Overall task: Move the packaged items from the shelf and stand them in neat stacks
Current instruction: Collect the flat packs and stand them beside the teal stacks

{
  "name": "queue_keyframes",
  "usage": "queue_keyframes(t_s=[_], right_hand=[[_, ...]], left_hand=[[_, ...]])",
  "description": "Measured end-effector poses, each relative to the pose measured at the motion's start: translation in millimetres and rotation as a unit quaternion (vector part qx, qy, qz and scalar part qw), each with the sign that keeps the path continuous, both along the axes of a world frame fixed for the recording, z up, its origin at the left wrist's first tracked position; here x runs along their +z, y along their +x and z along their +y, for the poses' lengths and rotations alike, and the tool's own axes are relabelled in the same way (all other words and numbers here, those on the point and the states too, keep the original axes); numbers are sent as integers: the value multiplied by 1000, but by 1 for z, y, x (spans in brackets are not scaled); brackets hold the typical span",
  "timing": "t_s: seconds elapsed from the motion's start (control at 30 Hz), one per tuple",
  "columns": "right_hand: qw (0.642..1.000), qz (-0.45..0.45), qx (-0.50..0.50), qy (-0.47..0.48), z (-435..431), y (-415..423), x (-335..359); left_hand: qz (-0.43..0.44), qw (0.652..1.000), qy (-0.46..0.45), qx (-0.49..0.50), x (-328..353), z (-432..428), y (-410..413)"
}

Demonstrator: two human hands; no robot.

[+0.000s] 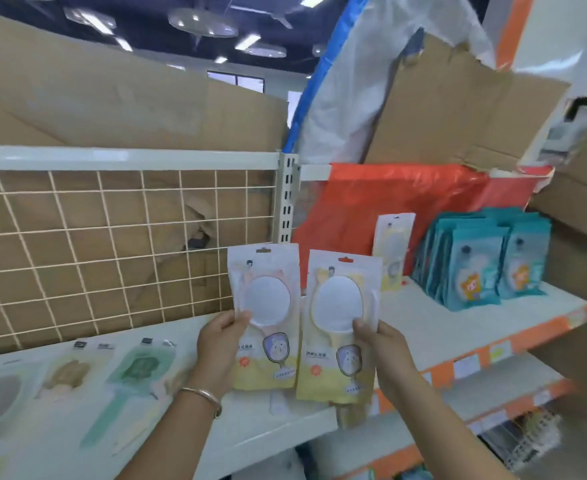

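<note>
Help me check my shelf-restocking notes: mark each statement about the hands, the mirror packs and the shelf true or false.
1. Each hand holds one mirror pack upright. True: left hand holds the pink-rimmed pack, right hand the yellow-rimmed pack.
2. The teal packs lie flat. False: they stand in rows.
3. A bangle is on the left wrist. True.
4. The wire grid panel holds hanging packs. False: nothing hangs on it.
</note>
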State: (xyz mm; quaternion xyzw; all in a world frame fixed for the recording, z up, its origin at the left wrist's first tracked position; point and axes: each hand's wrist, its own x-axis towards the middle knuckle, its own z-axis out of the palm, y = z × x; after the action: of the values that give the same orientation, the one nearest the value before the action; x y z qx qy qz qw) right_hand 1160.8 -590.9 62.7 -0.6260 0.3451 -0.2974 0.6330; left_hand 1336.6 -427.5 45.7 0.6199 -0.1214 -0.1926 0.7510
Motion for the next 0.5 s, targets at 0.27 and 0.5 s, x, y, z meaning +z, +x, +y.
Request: queue_keyframes(t_s=[0.27,0.5], right_hand=[[998,-30,-60,3,-89,-76,-3],[996,-39,-78,-4,-152,-78,-12]], left_hand=[[-50,998,-8,-37,0,-114,-72],[-83,996,-17,-36,-8,-189,-74]])
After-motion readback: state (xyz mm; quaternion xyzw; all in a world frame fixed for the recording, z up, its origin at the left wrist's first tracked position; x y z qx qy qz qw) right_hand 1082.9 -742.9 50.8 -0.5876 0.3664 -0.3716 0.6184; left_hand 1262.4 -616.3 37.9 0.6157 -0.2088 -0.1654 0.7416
